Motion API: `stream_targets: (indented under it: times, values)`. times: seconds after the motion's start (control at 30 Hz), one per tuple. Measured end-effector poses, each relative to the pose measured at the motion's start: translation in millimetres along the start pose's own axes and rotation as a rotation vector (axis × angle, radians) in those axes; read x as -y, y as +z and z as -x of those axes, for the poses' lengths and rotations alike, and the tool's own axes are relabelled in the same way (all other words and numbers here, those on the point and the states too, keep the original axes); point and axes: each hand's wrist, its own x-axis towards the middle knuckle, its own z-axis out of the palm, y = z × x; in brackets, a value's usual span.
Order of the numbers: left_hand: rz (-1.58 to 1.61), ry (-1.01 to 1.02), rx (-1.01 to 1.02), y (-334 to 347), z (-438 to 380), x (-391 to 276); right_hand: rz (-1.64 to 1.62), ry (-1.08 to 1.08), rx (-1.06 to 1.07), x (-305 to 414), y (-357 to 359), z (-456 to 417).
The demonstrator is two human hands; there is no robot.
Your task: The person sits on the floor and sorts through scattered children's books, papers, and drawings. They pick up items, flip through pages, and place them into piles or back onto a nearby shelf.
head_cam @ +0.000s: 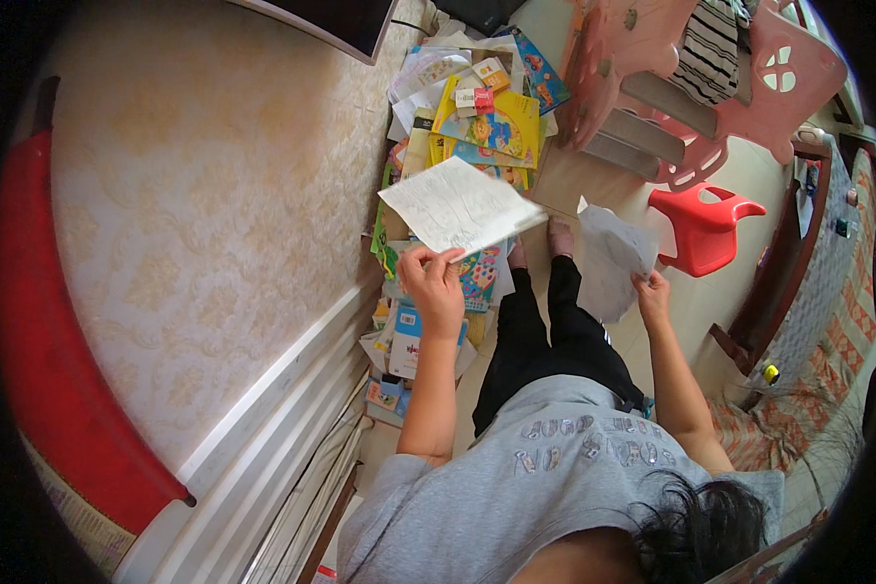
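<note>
My left hand (432,292) pinches the near edge of a white sheaf of paper (460,204), which is held out flat above a pile of books and covers part of it. Faint marks show on its top sheet. On the other side of my legs, my right hand (652,296) grips a thin, creased white sheet (613,255) by its edge; it hangs over the tiled floor. Under and beyond the left-hand paper lie yellow picture books (496,124) with two small cartons (474,101) on top. Nearer me is a blue-and-white book (406,342).
A red plastic child's seat (708,226) stands on the floor at right. Behind it is a pink plastic play structure (627,117) with grey steps and a striped cloth (708,55). The papered wall (211,219) rises at left, with a screen (335,18) above the pile.
</note>
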Motion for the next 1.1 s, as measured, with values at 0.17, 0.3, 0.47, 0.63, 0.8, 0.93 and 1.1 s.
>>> stream_targets:
  times: [0.17,0.3,0.47,0.63,0.8,0.93,1.1]
  values:
    - [0.394,0.083,-0.009,-8.9,-0.3,-3.0,-0.084,0.045,-0.016,-15.0,-6.9,6.6]
    - [0.782,-0.361,-0.037,13.7,-2.1,30.8,-0.019,0.121,-0.032,-34.3,-16.9,11.4]
    - [0.872,-0.678,-0.208,91.7,-6.2,164.6,0.019,0.131,-0.053,-36.1,-21.1,19.4]
    - [-0.076,-1.190,-0.226,131.3,33.7,251.0,-0.064,0.138,-0.095,-38.3,-25.4,26.5]
    - [-0.073,-0.609,-0.167,158.8,34.9,260.8,0.013,0.208,-0.096,-35.2,-26.0,25.3]
    - [0.956,-0.939,0.267,224.3,10.4,187.8,-0.052,0.208,-0.091,-40.0,-15.9,17.5]
    - [1.191,-1.395,0.209,282.1,-28.2,116.1,0.033,0.189,-0.085,-37.8,-14.2,18.0]
